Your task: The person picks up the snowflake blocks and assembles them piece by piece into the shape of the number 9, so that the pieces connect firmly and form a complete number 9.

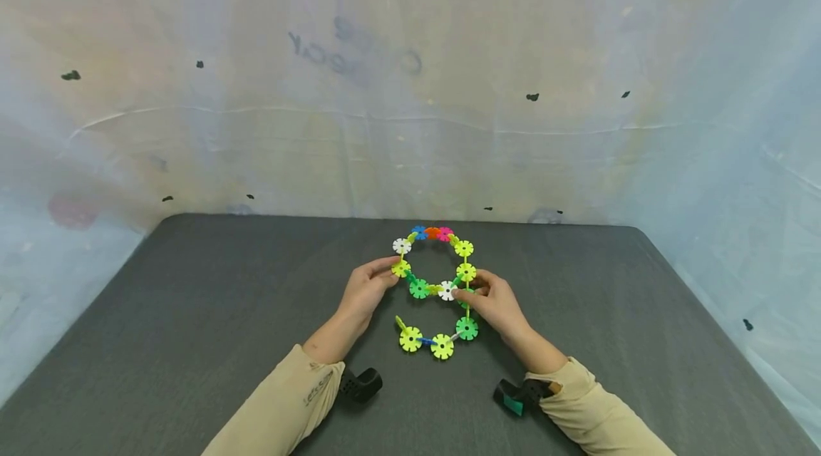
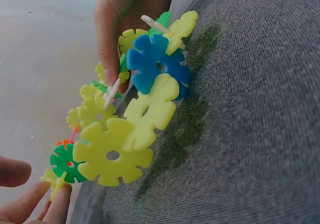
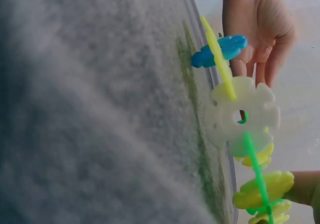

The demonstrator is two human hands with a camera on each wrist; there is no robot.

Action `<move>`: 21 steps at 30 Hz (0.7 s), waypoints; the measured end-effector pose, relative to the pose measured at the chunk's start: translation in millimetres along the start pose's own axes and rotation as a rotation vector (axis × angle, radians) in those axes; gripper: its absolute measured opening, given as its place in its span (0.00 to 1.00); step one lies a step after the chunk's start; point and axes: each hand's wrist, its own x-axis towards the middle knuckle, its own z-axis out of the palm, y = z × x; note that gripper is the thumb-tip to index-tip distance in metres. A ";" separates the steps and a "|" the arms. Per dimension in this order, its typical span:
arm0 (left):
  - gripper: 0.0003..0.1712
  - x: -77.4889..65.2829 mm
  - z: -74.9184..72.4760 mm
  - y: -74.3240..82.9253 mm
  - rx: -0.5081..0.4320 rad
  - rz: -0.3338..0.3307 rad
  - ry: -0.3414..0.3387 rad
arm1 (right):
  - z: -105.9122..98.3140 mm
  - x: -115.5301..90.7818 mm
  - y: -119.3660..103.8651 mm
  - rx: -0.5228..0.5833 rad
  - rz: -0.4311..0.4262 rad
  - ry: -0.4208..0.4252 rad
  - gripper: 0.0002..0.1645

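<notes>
A figure of notched, interlocking plastic discs (image 1: 419,289) lies on the dark table, in yellow, green, white, blue, orange and pink. Its upper part forms a closed ring; a curved tail hangs from the ring's right side and hooks left. My left hand (image 1: 368,291) holds a yellow disc (image 1: 400,268) at the ring's left edge with its fingertips. Opposite it, my right hand (image 1: 497,305) pinches the ring's lower right beside a white disc (image 1: 447,291). In the left wrist view, the blue disc (image 2: 150,59) and large yellow disc (image 2: 112,156) of the tail stand nearest the camera.
The grey-black table (image 1: 212,313) ends at a pale plastic sheet wall (image 1: 410,157) behind the figure. Similar sheeting (image 1: 770,228) hangs at the right. Black wrist devices (image 1: 362,385) sit by both beige sleeves (image 1: 282,399).
</notes>
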 end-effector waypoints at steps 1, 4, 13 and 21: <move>0.23 0.1 0.4 -0.2 -0.002 -0.007 0.001 | -0.1 0.9 0.6 0.001 0.004 -0.006 0.37; 0.23 1.6 1.4 -3.2 -0.008 -0.024 0.007 | 0.4 3.1 1.7 -0.007 0.021 -0.022 0.39; 0.28 0.4 1.0 -7.5 -0.019 -0.066 -0.054 | 1.3 6.8 1.5 -0.078 0.043 -0.044 0.43; 0.29 2.1 -1.7 -10.9 0.034 -0.072 -0.111 | 1.4 9.7 1.3 -0.126 0.054 -0.029 0.43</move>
